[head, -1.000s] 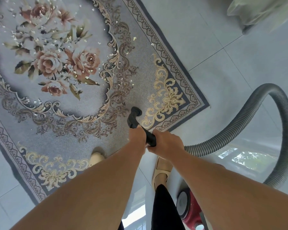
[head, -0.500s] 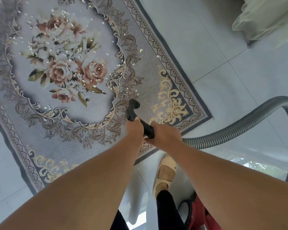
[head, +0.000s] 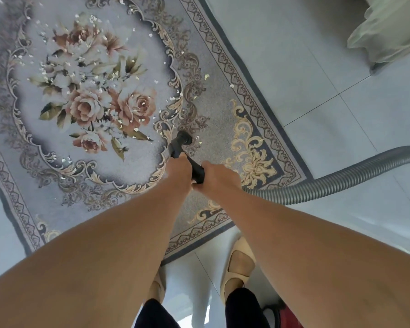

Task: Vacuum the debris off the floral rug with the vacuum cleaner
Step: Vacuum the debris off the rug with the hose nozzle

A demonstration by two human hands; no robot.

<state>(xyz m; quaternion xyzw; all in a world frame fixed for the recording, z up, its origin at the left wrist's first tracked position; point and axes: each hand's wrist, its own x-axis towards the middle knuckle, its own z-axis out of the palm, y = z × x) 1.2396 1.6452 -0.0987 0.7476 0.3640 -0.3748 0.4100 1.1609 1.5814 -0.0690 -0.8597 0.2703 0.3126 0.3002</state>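
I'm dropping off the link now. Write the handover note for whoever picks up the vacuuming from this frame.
Left hand: grips the black wand in front, nearer the nozzle.
Right hand: grips the wand behind it, by the grey hose.
Nozzle: at the floral rug, on the scroll border right of the bouquet.
Done: the near right corner looks mostly flake-free.
Left: debris across the bouquet and along the border. The red vacuum body sits by the feet.
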